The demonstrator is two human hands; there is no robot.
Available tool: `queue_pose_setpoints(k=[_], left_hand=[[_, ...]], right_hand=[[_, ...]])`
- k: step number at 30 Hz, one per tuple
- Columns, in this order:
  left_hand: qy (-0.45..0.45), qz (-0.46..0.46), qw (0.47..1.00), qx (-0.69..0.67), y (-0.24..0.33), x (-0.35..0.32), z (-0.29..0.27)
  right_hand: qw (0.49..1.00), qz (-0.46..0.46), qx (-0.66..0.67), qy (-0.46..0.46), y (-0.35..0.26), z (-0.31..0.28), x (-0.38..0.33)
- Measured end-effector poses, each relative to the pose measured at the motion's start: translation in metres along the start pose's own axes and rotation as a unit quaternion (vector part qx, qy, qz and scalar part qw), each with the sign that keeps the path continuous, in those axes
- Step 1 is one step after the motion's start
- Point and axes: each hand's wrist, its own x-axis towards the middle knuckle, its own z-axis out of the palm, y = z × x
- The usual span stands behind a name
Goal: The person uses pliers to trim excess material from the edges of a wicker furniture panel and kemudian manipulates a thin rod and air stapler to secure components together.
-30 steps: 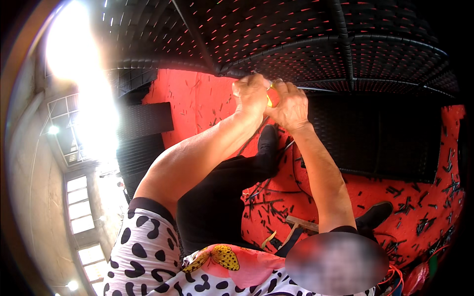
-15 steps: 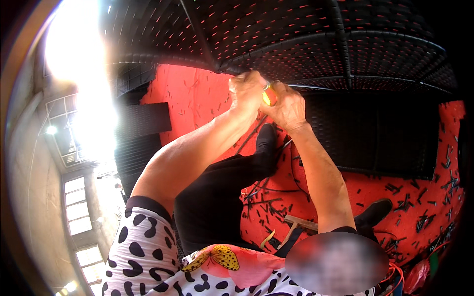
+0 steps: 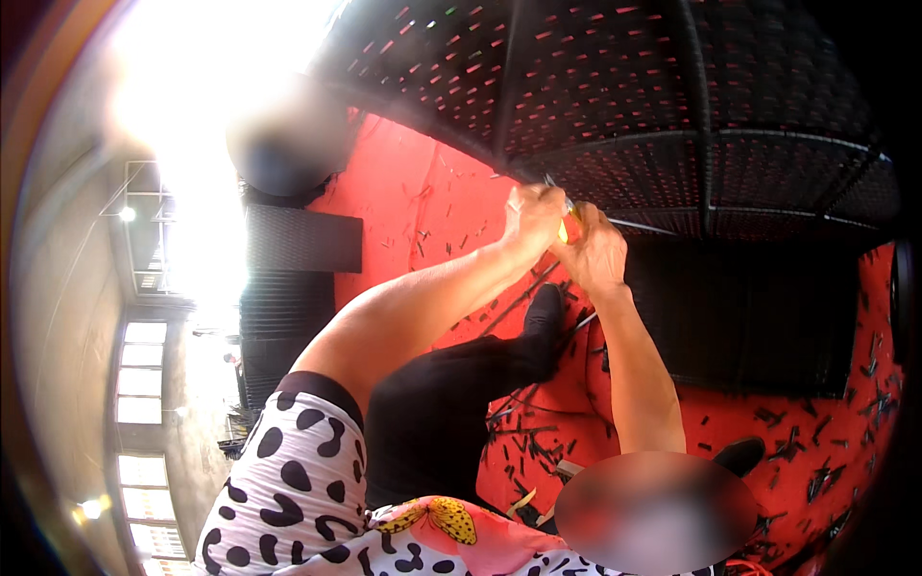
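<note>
Nearest is the wearer's shirt (image 3: 288,470), white with black spots and bearing a yellow butterfly print across its pink front. Just beyond it, the dark trousers (image 3: 432,413) stretch toward a black shoe (image 3: 545,312), while a second black shoe (image 3: 740,454) stands off to the right, and a pale curved strip (image 3: 521,504) lies close by the shirt's hem. Both arms reach forward, bringing the left hand (image 3: 538,216) and the right hand (image 3: 595,250) close together at the lower edge of a tall black woven panel (image 3: 615,125). The right hand is curled closed around a yellow-and-red handle (image 3: 570,228), which shows between the two hands. The left hand is bent inward at the panel's edge; whether its fingers grip anything cannot be told. The panel rises over the upper right, its dark bars dividing the weave, red showing through the gaps. Below it, right of the right hand, sits a broad black piece (image 3: 749,322) on the red floor (image 3: 394,211), where short black scraps (image 3: 821,480) lie scattered. Farther off at left stand dark ribbed panels (image 3: 288,317), and beyond them bright windows (image 3: 142,374) in a grey wall (image 3: 67,336).
</note>
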Motion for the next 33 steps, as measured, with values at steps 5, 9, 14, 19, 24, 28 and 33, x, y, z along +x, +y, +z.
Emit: queue_pose_setpoints(k=[5,9,14,19,24,28,33], left_hand=[[-0.135,0.285,0.93,0.188,0.004,-0.038,0.022],[-0.209,0.367,0.878,0.227,0.031,-0.096,0.042],[-0.326,0.371,0.797,0.347,-0.028,-0.12,-0.019],[-0.202,0.203,0.695,0.66,-0.106,-0.077,-0.126],[-0.112,0.134,0.777,0.604,-0.109,-0.073,-0.171],[-0.119,0.122,0.796,0.58,-0.107,-0.085,-0.179],[-0.14,0.152,0.78,0.591,-0.035,-0.108,-0.129]], right_hand=[[0.992,0.067,-0.031,-0.106,0.014,0.009,-0.009],[0.989,-0.019,0.142,-0.04,0.079,0.022,-0.058],[0.938,0.151,-0.127,-0.284,0.03,-0.092,-0.053],[0.833,0.123,-0.329,-0.428,0.027,-0.208,-0.052],[0.789,0.201,-0.433,-0.387,0.061,-0.356,-0.127],[0.788,0.383,-0.389,-0.286,0.059,-0.423,-0.248],[0.714,0.573,-0.325,-0.239,0.116,-0.435,-0.534]])
